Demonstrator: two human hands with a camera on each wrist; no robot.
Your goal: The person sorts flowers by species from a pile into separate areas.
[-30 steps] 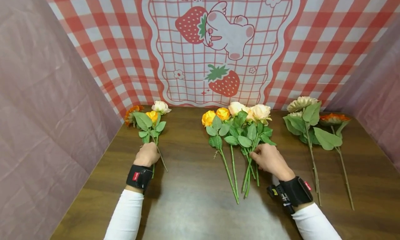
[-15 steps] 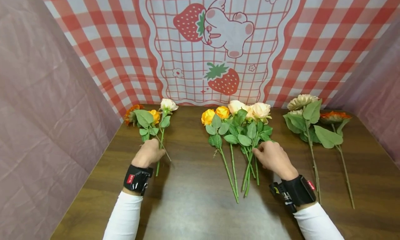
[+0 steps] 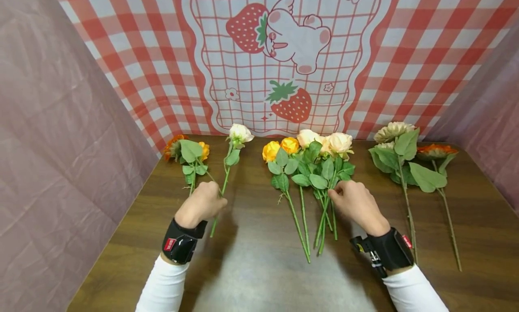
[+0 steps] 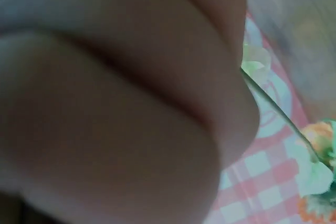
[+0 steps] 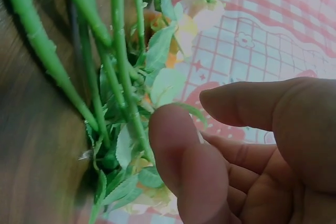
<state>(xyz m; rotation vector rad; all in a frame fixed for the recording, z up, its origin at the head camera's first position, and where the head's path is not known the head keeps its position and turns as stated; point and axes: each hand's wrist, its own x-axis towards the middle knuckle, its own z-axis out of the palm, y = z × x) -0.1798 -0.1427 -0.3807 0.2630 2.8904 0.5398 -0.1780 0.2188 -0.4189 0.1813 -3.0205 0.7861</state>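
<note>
My left hand [image 3: 201, 204] grips the stem of a white rose [image 3: 240, 133], which slants up and to the right, apart from the left pile. In the left wrist view the hand [image 4: 115, 103] fills the frame, with the thin stem [image 4: 273, 107] running out of it. My right hand [image 3: 353, 202] rests on the table with its fingertips against the stems of the middle bunch [image 3: 312, 167] of yellow, orange and peach roses. In the right wrist view the thumb [image 5: 176, 150] touches a green stem [image 5: 123, 72]; the fingers are loosely bent and apart.
An orange flower [image 3: 173, 145] and a yellow rose [image 3: 203, 149] lie at the far left of the brown table [image 3: 259, 276]. A cream flower [image 3: 391, 131] and an orange one [image 3: 435, 150] lie at the right. Cloth walls enclose the left, back and right.
My left hand has carried the white rose rightward, out of the left pile and toward the middle bunch. My right hand has barely shifted on the stems.
</note>
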